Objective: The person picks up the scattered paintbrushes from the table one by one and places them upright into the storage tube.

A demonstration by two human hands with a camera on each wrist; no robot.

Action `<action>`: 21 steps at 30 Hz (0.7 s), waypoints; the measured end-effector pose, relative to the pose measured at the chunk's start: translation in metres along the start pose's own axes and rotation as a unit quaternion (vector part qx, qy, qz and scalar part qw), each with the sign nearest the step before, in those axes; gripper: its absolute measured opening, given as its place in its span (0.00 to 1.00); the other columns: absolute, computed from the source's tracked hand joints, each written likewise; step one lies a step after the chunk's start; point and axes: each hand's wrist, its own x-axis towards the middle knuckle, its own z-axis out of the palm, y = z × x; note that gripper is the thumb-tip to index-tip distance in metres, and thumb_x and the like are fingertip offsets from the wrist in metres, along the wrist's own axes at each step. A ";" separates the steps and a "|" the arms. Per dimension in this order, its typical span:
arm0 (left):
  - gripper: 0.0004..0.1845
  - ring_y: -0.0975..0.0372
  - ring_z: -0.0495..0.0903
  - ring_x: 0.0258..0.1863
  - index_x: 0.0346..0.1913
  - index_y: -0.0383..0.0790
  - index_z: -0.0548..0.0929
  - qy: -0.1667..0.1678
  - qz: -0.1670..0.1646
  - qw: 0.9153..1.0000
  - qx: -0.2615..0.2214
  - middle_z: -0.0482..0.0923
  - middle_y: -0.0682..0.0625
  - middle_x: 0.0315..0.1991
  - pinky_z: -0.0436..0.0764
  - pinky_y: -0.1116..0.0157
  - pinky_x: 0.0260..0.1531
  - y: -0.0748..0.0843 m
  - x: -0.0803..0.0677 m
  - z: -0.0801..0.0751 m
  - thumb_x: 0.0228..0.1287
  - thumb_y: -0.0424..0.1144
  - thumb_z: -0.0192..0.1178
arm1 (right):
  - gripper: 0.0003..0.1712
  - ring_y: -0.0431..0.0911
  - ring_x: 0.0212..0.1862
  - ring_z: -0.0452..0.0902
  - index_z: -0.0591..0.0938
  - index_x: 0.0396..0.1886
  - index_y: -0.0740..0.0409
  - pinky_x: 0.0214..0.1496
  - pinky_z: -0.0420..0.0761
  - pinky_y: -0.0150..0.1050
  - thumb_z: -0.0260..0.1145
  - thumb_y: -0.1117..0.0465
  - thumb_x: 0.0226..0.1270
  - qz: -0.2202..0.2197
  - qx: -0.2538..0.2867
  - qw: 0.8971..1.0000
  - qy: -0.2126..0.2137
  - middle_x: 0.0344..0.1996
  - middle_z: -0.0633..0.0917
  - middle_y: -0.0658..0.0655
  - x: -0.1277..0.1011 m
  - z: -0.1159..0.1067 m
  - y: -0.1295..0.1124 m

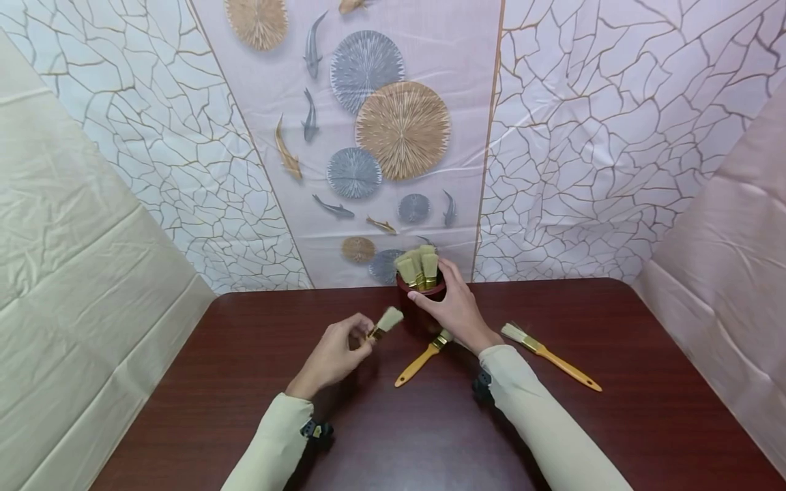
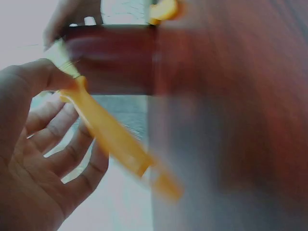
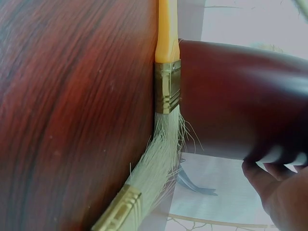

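Note:
My left hand (image 1: pixel 334 351) pinches a paintbrush (image 1: pixel 389 319) near its metal band, pale bristles pointing up and right. In the left wrist view its yellow handle (image 2: pixel 113 132) slants down past the loosely bent fingers, blurred. With thumb and fingers around the rim, my right hand (image 1: pixel 457 307) grips a dark red cup (image 1: pixel 420 319) at the table's back. Several paintbrushes (image 1: pixel 419 262) stand in the cup, bristles up. Just in front of it lies a yellow-handled brush (image 1: pixel 419 365), its bristle end partly behind the right wrist. The right wrist view shows its brass band (image 3: pixel 167 86) near the cup.
Another yellow-handled paintbrush (image 1: pixel 549 354) lies on the dark wood table (image 1: pixel 417 436), right of the right forearm. A patterned cloth (image 1: pixel 402 129) hangs close behind the table's back edge, and pale cloth walls (image 1: pixel 80 273) flank both sides.

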 end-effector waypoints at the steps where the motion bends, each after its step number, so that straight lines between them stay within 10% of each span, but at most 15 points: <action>1: 0.10 0.67 0.83 0.34 0.45 0.45 0.81 0.009 0.002 1.000 -0.012 0.83 0.56 0.35 0.84 0.63 0.38 0.004 0.001 -0.003 0.66 0.28 0.67 | 0.60 0.59 0.73 0.70 0.59 0.85 0.43 0.70 0.72 0.64 0.71 0.24 0.61 0.000 -0.001 1.000 0.000 0.82 0.60 0.48 0.000 0.000 0.000; 21: 0.11 0.57 0.89 0.38 0.54 0.38 0.84 0.133 0.051 0.980 -0.136 0.87 0.44 0.42 0.87 0.56 0.43 0.101 0.057 -0.058 0.76 0.39 0.66 | 0.58 0.57 0.73 0.71 0.59 0.85 0.41 0.70 0.72 0.63 0.71 0.26 0.62 -0.001 -0.003 1.000 -0.003 0.81 0.61 0.48 0.000 0.000 0.000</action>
